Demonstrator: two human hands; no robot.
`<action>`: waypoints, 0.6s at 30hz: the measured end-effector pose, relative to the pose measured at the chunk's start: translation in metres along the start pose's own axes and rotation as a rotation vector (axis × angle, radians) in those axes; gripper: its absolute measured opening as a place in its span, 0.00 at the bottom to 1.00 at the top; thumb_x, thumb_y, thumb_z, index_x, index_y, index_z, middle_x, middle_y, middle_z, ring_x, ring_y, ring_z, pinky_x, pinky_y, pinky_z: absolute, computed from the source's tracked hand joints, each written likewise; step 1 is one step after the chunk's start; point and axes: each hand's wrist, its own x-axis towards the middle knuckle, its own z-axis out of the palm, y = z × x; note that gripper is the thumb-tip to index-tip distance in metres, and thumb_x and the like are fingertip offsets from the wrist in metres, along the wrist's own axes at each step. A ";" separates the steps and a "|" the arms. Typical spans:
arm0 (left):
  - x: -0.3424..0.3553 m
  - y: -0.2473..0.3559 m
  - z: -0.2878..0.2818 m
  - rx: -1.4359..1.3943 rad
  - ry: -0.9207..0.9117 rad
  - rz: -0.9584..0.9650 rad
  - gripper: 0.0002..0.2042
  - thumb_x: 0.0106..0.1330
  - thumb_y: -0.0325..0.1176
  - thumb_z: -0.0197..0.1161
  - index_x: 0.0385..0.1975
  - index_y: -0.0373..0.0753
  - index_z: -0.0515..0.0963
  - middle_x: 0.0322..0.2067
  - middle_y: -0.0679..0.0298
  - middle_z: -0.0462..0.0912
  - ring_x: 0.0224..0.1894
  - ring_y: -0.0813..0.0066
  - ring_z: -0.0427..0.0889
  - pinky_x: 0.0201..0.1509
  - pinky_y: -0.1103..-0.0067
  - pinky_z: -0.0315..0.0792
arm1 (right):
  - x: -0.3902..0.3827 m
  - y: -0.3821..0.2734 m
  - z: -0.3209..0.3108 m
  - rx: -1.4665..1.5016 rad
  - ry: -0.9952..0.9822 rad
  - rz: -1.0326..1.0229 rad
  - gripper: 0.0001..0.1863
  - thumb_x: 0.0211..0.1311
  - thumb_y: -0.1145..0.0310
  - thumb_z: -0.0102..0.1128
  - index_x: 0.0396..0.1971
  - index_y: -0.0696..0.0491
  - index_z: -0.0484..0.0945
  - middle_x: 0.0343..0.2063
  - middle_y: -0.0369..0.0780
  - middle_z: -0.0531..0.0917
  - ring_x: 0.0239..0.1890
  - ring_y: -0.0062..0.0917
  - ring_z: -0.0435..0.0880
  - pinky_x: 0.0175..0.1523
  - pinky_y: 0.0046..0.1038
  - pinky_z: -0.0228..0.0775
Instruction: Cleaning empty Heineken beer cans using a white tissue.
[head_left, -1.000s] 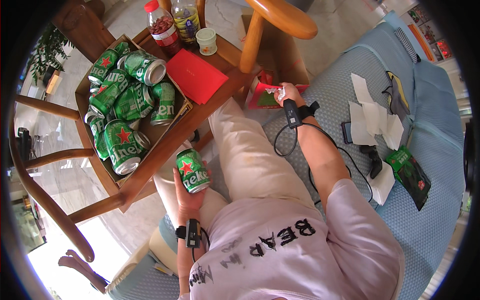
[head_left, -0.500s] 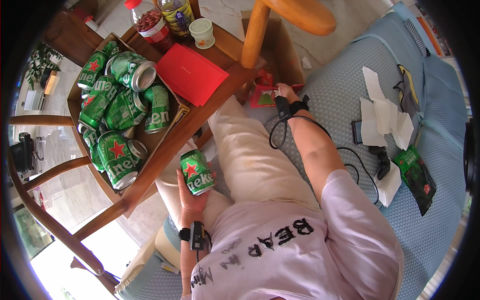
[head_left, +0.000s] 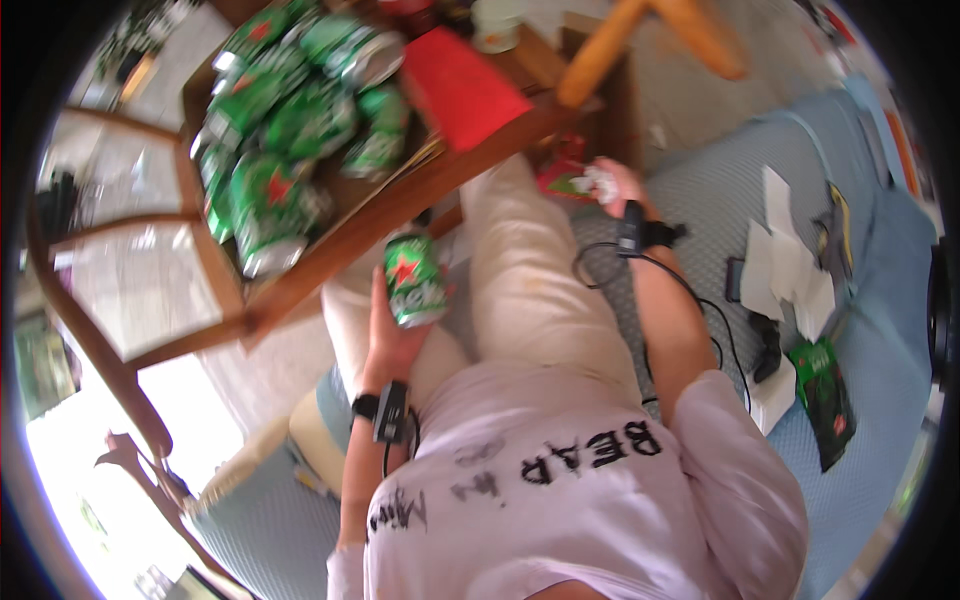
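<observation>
My left hand (head_left: 397, 340) is wrapped around a green drink can (head_left: 414, 275) with a red star, held upright above my left thigh. My right hand (head_left: 628, 187) is closed on a small white crumpled piece (head_left: 601, 184), perhaps paper; motion blur hides its exact kind. Just left of those fingers is a red-and-green packet (head_left: 562, 178) at the mouth of a cardboard box (head_left: 612, 125). To the left, several green cans (head_left: 310, 120), some dented, lie piled in a cardboard tray (head_left: 335, 205) on the wooden seat.
Red paper (head_left: 465, 90) lies beside the tray, with a small white tub (head_left: 495, 25) behind it. A curved wooden chair arm (head_left: 95, 350) runs along the left. On the blue padded sofa (head_left: 690, 215) rest white papers (head_left: 785, 260), a green-and-black pouch (head_left: 822, 400) and a black cable (head_left: 735, 350).
The whole view has shifted, so the tray and cans sit higher and further right. My right hand has drawn back from the packet with the white piece. My left hand still holds the can.
</observation>
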 end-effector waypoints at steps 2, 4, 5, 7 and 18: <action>-0.002 0.001 0.010 0.015 0.007 0.028 0.32 0.66 0.61 0.46 0.59 0.41 0.68 0.52 0.50 0.76 0.45 0.53 0.79 0.45 0.62 0.75 | -0.038 -0.015 0.012 -0.037 -0.075 -0.268 0.12 0.60 0.59 0.60 0.33 0.53 0.78 0.22 0.37 0.80 0.17 0.20 0.77 0.17 0.20 0.67; -0.005 0.004 0.002 -0.011 -0.159 0.007 0.31 0.67 0.60 0.45 0.60 0.41 0.66 0.51 0.50 0.76 0.44 0.52 0.80 0.46 0.63 0.76 | -0.102 -0.056 0.056 -0.304 -0.027 -0.290 0.11 0.59 0.61 0.62 0.33 0.53 0.77 0.21 0.35 0.78 0.18 0.17 0.75 0.17 0.19 0.64; -0.007 0.001 0.016 -0.062 -0.086 0.051 0.31 0.67 0.59 0.45 0.60 0.40 0.65 0.52 0.50 0.76 0.46 0.53 0.80 0.48 0.63 0.75 | -0.127 -0.070 0.073 -0.403 0.030 -0.395 0.11 0.60 0.62 0.62 0.34 0.53 0.77 0.21 0.34 0.77 0.17 0.16 0.74 0.16 0.18 0.62; -0.008 0.003 0.005 -0.013 -0.251 0.024 0.31 0.68 0.58 0.44 0.61 0.40 0.65 0.53 0.50 0.75 0.50 0.54 0.78 0.50 0.64 0.75 | -0.160 -0.089 0.097 -0.780 0.024 -0.574 0.09 0.63 0.64 0.58 0.37 0.53 0.77 0.22 0.32 0.76 0.17 0.12 0.71 0.16 0.16 0.57; -0.019 -0.005 -0.003 0.092 -0.199 0.060 0.22 0.69 0.54 0.47 0.51 0.44 0.70 0.42 0.63 0.79 0.44 0.68 0.80 0.52 0.69 0.74 | -0.223 0.055 0.280 -0.980 -0.690 -1.292 0.16 0.50 0.73 0.65 0.40 0.55 0.74 0.39 0.43 0.76 0.40 0.37 0.76 0.44 0.33 0.71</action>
